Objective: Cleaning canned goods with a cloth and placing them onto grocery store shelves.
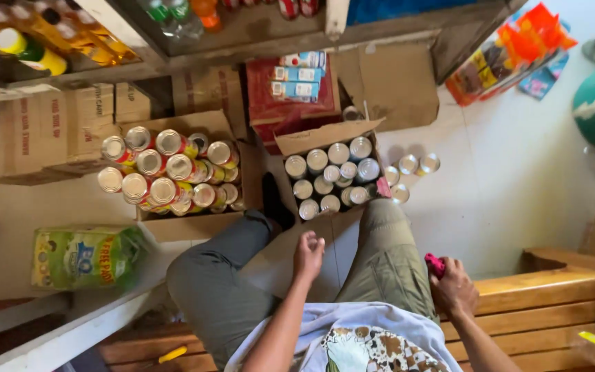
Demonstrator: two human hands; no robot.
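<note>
Sitting over the goods, we keep our left hand (pixel 308 256) loosely curled and empty just below the carton of cans (pixel 332 178) at frame centre, nearer than our right hand (pixel 453 288), which grips a pink object (pixel 435 264).

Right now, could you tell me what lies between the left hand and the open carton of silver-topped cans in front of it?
In the head view, only bare pale floor between the knees separates the left hand from the carton of cans; nothing stands there.

A green packet (pixel 84 256) lies beside cardboard boxes (pixel 43 131) below stocked shelves (pixel 242 34).
</note>
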